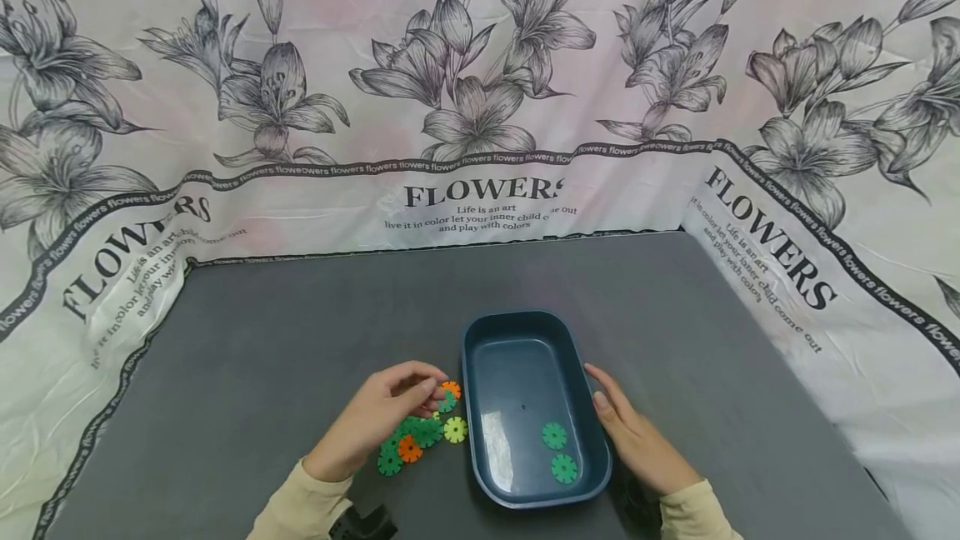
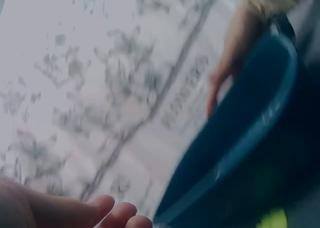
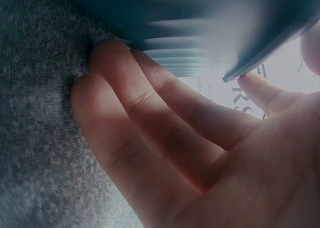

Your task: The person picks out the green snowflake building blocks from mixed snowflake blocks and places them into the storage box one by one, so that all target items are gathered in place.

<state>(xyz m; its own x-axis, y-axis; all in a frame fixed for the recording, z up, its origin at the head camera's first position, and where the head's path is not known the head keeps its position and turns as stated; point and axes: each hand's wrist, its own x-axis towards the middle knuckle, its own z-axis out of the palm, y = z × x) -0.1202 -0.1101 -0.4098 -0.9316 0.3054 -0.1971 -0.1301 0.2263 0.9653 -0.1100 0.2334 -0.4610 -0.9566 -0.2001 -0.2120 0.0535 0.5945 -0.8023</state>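
Note:
A dark blue rectangular tray (image 1: 522,373) lies on the grey surface, with two green notched plastic discs (image 1: 559,452) inside. My left hand (image 1: 386,415) hovers at the tray's left, over a small pile of green, orange and yellow discs (image 1: 409,448). In the left wrist view its fingertips (image 2: 117,213) are bent close together at the lower edge, and no disc shows between them. Some discs are hidden beneath that hand. My right hand (image 1: 637,436) touches the tray's right side; its fingers (image 3: 150,107) lie extended along the ribbed outer wall in the right wrist view.
A yellow-green disc (image 1: 455,429) lies right beside the tray's left wall. The grey surface (image 1: 300,323) is bordered at the back and sides by white flower-printed cloth (image 1: 480,215). Dark wrist straps show below both hands.

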